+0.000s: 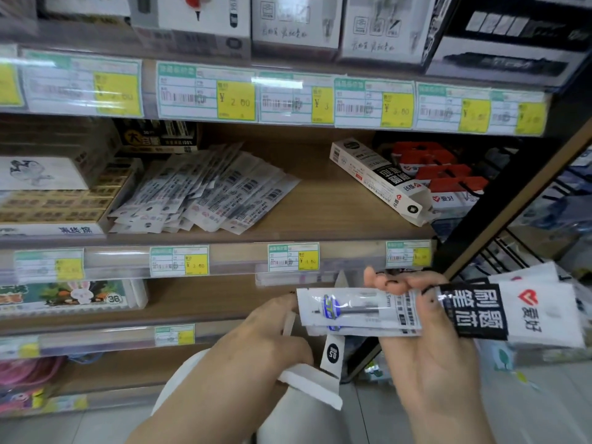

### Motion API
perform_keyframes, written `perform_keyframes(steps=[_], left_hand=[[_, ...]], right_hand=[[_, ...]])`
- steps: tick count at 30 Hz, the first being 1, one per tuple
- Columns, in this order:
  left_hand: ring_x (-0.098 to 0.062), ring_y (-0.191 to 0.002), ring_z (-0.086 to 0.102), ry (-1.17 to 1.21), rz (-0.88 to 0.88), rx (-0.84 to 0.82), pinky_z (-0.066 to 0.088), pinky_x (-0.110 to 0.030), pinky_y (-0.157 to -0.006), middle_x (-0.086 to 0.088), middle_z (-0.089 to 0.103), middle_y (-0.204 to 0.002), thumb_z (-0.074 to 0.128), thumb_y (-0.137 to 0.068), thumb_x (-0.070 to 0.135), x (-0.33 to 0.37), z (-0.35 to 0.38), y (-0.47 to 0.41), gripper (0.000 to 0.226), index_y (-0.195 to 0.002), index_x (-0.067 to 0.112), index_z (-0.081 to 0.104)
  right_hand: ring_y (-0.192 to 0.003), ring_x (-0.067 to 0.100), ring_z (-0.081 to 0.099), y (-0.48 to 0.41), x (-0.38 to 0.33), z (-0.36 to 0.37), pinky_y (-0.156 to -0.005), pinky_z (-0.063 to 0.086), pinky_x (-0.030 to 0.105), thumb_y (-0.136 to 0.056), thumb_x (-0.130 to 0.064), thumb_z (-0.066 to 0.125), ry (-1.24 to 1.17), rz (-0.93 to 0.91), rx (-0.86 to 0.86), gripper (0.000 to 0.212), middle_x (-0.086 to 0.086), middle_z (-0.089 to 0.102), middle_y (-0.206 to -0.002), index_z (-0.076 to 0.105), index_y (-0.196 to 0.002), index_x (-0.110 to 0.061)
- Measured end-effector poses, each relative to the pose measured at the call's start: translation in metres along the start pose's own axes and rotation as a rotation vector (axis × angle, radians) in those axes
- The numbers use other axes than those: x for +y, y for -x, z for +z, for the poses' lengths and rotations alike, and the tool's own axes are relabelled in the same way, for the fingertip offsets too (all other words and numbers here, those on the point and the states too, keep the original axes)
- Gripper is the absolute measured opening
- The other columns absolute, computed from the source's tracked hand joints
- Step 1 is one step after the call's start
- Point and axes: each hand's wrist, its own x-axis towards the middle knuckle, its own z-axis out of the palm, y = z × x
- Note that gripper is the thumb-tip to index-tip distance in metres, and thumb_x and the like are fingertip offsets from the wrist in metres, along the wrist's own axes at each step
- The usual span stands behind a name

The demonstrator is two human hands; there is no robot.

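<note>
restocking step in hand, as judged: refill packets are out of their carton and waiting to go on the shelf.

1. hands. the right hand (429, 354) grasps a flat stack of refill packets (349, 310), thumb on the front face and fingers curled behind. the same grip also carries a black-and-white printed pack (519, 312) at the outer end of the stack. whether the packets sit inside that pack cannot be told. the left hand (256, 344) is clenched round a white carton (309, 384), whose open end flap, marked 0.5, points up just below the packets.

2. position of the goods. the held packets are in front of the lower shelves, well apart from the loose pile of packets (205, 190) on the middle shelf (336, 216). a long open box (381, 177) of the same print lies tilted to the right of that pile, with bare shelf board between them. red-and-white boxes (442, 174) stand just behind it.

3. next move, as judged. raise the right hand to the middle shelf and lay the stack on or just beside the pile. keep the packets flat so that none slides from the grip, and clear the price labels (293, 257) on the shelf edge during the lift. the carton looks spent and can be set aside.
</note>
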Motion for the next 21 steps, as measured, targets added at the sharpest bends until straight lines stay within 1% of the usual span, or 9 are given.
perform_keyframes(steps=[1,4,8,10,12,14,16,19,21], left_hand=[[-0.008,-0.127,0.044,-0.005,-0.009,-0.028,0.051,-0.03,-0.086,0.011,0.038,-0.141,0.052,-0.076,0.028,-0.001,0.001,0.001,0.021,-0.091,0.038,0.063],[-0.013,-0.125,0.051,-0.03,-0.002,0.005,0.053,-0.027,-0.085,0.003,0.049,-0.138,0.06,-0.068,0.023,-0.005,0.004,0.002,0.025,-0.085,0.042,0.063],[-0.009,-0.12,0.054,-0.015,-0.005,0.019,0.051,-0.021,-0.08,0.01,0.047,-0.136,0.07,-0.066,0.021,-0.008,0.003,0.003,0.035,-0.089,0.044,0.059],[-0.001,-0.107,0.056,-0.023,0.005,0.011,0.05,-0.013,-0.075,0.019,0.047,-0.126,0.067,-0.067,0.024,-0.007,0.001,0.002,0.031,-0.088,0.044,0.059],[-0.001,-0.09,0.057,0.03,-0.007,-0.006,0.054,-0.022,-0.068,0.02,0.051,-0.108,0.062,-0.072,0.021,-0.004,0.002,0.0,0.026,-0.089,0.04,0.06],[-0.006,-0.085,0.059,0.069,-0.039,-0.011,0.053,-0.03,-0.065,0.017,0.056,-0.098,0.054,-0.075,0.02,-0.002,0.004,-0.002,0.025,-0.092,0.036,0.061],[-0.009,-0.087,0.059,0.058,-0.051,-0.02,0.051,-0.032,-0.068,0.013,0.057,-0.098,0.045,-0.075,0.021,0.001,0.004,-0.005,0.032,-0.097,0.035,0.062],[-0.011,-0.091,0.054,-0.01,-0.059,-0.028,0.047,-0.032,-0.073,0.009,0.055,-0.098,0.036,-0.075,0.024,0.004,0.005,-0.01,0.041,-0.107,0.035,0.059],[-0.012,-0.092,0.054,-0.018,-0.071,-0.046,0.047,-0.032,-0.073,0.009,0.056,-0.098,0.038,-0.075,0.023,0.003,0.004,-0.012,0.039,-0.107,0.035,0.058]], right_hand=[[-0.081,0.012,0.069,0.003,-0.003,-0.012,-0.086,0.053,0.03,-0.068,-0.037,0.079,0.052,-0.042,-0.007,0.02,-0.005,0.069,-0.072,0.07,-0.078,-0.022],[-0.078,0.011,0.068,0.001,-0.012,-0.028,-0.084,0.054,0.03,-0.077,-0.034,0.072,0.128,0.006,-0.075,0.014,-0.007,0.068,-0.073,0.069,-0.082,-0.022],[-0.073,0.01,0.065,-0.01,-0.03,-0.028,-0.078,0.054,0.027,-0.082,-0.033,0.066,0.181,0.121,-0.193,0.013,-0.008,0.066,-0.073,0.069,-0.085,-0.021],[-0.072,0.011,0.066,-0.014,-0.035,-0.024,-0.075,0.054,0.028,-0.081,-0.033,0.067,0.204,0.174,-0.224,0.013,-0.006,0.067,-0.072,0.069,-0.085,-0.02],[-0.07,0.015,0.067,-0.017,-0.036,-0.019,-0.071,0.055,0.031,-0.075,-0.035,0.074,0.242,0.239,-0.223,0.019,-0.002,0.067,-0.068,0.07,-0.081,-0.018],[-0.068,0.021,0.068,-0.018,-0.038,-0.013,-0.068,0.056,0.032,-0.067,-0.04,0.08,0.281,0.268,-0.202,0.025,0.002,0.067,-0.065,0.071,-0.077,-0.018],[-0.069,0.022,0.069,-0.02,-0.038,-0.004,-0.067,0.056,0.032,-0.064,-0.04,0.081,0.308,0.246,-0.164,0.026,0.002,0.067,-0.065,0.072,-0.076,-0.019],[-0.067,0.018,0.068,-0.024,-0.036,0.008,-0.066,0.057,0.031,-0.065,-0.026,0.074,0.228,0.207,-0.078,0.012,0.001,0.066,-0.064,0.071,-0.073,-0.018],[-0.063,0.015,0.066,-0.027,-0.031,0.007,-0.062,0.056,0.029,-0.06,-0.02,0.067,0.154,0.251,0.04,0.009,0.002,0.063,-0.06,0.071,-0.067,-0.018]])
